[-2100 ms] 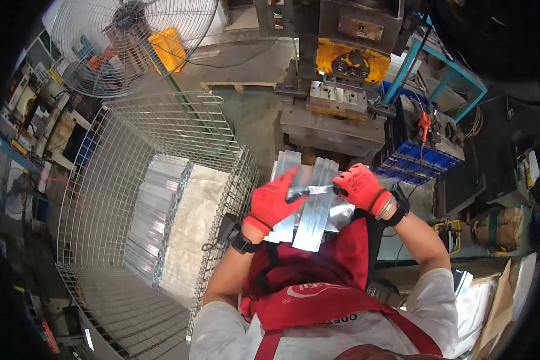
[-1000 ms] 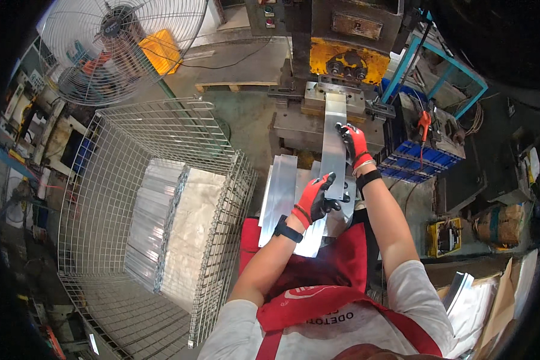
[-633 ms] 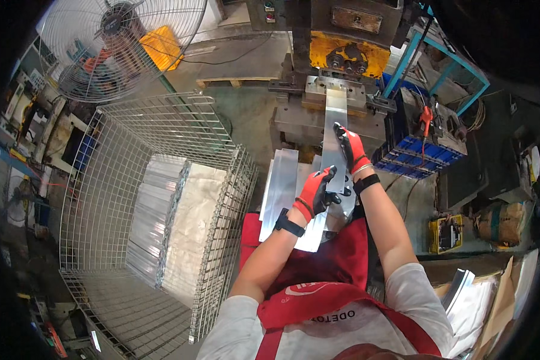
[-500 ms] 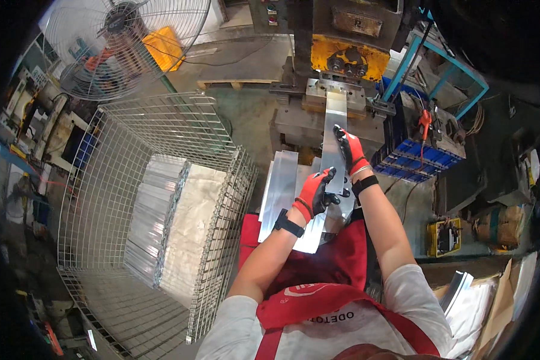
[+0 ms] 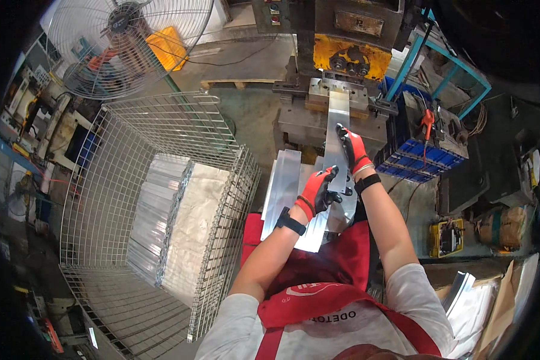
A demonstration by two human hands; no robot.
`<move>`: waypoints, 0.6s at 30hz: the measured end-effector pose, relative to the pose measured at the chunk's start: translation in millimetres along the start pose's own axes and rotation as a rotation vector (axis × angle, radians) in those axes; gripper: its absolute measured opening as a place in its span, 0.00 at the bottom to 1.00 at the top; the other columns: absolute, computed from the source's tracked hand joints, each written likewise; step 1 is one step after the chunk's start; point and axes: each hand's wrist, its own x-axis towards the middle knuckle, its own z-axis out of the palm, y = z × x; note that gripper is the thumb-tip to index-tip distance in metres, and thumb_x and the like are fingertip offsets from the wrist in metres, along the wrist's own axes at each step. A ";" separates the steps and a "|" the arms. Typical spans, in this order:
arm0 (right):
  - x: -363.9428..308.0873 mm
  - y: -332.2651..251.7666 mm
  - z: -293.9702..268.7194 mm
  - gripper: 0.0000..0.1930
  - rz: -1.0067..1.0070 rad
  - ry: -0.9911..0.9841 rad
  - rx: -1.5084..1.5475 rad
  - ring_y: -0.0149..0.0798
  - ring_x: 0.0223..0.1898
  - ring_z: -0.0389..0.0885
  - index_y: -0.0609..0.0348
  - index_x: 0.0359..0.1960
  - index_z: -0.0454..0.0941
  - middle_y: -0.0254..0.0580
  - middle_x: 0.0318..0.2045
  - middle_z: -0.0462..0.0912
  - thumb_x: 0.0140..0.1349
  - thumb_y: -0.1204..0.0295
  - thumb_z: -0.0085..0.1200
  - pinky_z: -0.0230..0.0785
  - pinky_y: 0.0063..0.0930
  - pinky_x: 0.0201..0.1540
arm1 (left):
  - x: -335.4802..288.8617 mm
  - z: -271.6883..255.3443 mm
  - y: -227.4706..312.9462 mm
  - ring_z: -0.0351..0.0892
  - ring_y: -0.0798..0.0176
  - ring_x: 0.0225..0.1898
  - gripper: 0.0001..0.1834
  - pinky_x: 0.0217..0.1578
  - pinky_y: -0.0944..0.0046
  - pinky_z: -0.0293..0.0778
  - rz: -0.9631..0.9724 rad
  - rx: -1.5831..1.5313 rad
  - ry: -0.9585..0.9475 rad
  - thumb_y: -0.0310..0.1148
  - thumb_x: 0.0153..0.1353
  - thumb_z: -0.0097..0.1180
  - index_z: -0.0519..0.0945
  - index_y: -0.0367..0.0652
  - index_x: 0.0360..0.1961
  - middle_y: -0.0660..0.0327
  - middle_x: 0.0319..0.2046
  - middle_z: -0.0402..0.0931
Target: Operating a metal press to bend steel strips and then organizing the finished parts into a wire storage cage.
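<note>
A long, flat, shiny metal strip (image 5: 337,117) runs away from me, its far end resting in the die block (image 5: 355,96) of a press. My right hand (image 5: 354,150), in a red and black glove, grips the strip's right edge about midway, thumb on top. Closer to me, my left hand (image 5: 318,193), gloved the same way, is closed on the left edge near the strip's near end; its lower fingers are partly hidden. Just left of that hand lies a stack of similar metal strips (image 5: 282,183), slightly fanned, above my red apron.
A wire mesh cage (image 5: 96,228) on the left holds stacked metal strips (image 5: 156,210) beside a pale sheet (image 5: 195,231). Behind it stands a large fan (image 5: 126,48). Blue crates (image 5: 411,159) are right of the press (image 5: 357,27). A yellow bin (image 5: 447,237) sits farther right.
The whole view has shifted very slightly. Both hands and the strip keep the same place relative to the press.
</note>
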 end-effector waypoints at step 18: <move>-0.2 10.1 -14.2 0.17 -0.116 -0.110 0.290 0.30 0.44 0.70 0.68 0.45 0.70 0.38 0.42 0.74 0.59 0.67 0.43 0.59 0.22 0.51 | -1.4 -14.2 -6.9 0.76 0.60 0.20 0.13 0.16 0.65 0.72 0.062 -0.087 -0.276 0.41 0.57 0.46 0.69 0.44 0.38 0.63 0.32 0.69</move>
